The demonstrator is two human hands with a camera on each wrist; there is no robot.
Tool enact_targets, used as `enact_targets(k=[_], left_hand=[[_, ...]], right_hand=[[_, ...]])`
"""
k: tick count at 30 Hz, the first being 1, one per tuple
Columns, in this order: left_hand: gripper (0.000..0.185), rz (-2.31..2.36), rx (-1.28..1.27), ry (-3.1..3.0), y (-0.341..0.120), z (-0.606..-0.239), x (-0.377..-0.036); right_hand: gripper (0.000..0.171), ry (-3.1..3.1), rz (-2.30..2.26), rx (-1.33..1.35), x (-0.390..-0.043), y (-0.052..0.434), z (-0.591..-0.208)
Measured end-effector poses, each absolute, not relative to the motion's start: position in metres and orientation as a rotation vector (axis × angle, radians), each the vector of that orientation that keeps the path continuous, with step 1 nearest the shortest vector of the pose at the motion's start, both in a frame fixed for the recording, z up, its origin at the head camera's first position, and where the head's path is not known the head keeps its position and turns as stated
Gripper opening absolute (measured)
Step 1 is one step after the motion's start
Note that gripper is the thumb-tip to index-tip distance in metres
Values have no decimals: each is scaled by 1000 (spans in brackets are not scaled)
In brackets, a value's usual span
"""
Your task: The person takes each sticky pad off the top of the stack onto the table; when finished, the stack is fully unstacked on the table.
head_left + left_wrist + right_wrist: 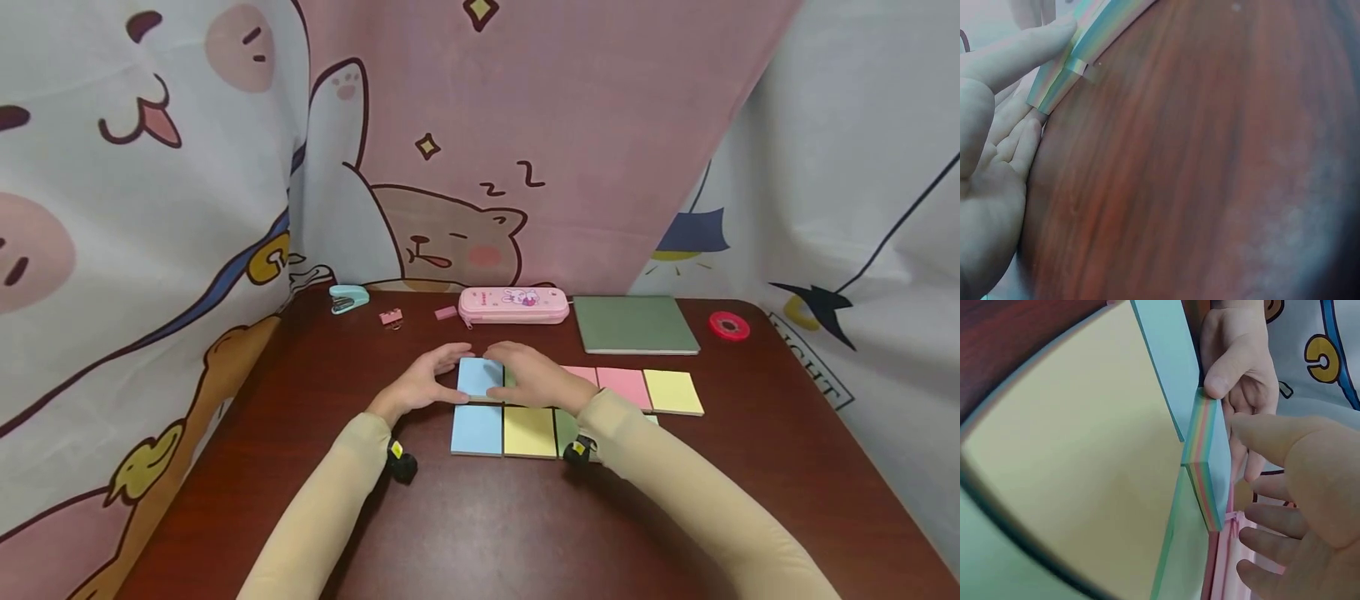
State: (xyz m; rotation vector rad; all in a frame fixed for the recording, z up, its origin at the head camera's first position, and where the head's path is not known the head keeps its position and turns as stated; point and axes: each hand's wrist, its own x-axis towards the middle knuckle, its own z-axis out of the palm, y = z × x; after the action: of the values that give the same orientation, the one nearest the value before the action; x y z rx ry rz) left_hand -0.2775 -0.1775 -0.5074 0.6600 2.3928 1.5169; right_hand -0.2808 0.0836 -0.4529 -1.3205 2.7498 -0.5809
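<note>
A blue sticky-note pad (pixel 478 377) lies at the left end of the far row, its layered colored edge showing in the right wrist view. My left hand (pixel 422 385) is at its left side, the thumb touching its near corner and the fingers beyond it, loosely bent. Across from it, my right hand (pixel 536 377) hovers with fingers spread, its thumb overlapping the pad in the head view. Another blue pad (pixel 477 430) and a yellow pad (pixel 530 432) lie flat in the near row. My right hand and forearm partly hide the green pads.
Pink pads (pixel 624 387) and a yellow pad (pixel 673 392) continue the far row. Behind stand a pink pencil case (pixel 513 306), a green notebook (pixel 636 325), a red round item (pixel 729 326), a mint stapler (pixel 348 298), a pink binder clip (pixel 392 317) and a small pink block (pixel 446 313).
</note>
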Motion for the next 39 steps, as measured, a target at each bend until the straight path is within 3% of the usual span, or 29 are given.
enact_targets(k=[13,24,31,39], left_hand=[[90,1530,721,2386,-179,-506,-281],[94,1527,704,2372,-180,-509,-281],[95,1526,690,2372,-179,-509,-280],[90,1488,698,2403,-178,-509,-278]], right_hand=[[71,2707,-494,-1199,-285,70,-457],[67,2714,-544,-1267,-289,78,-456],[66,2765,-669,-1230,-282,111,-444],[65,2820,-906,-1142,-264,192,-427]])
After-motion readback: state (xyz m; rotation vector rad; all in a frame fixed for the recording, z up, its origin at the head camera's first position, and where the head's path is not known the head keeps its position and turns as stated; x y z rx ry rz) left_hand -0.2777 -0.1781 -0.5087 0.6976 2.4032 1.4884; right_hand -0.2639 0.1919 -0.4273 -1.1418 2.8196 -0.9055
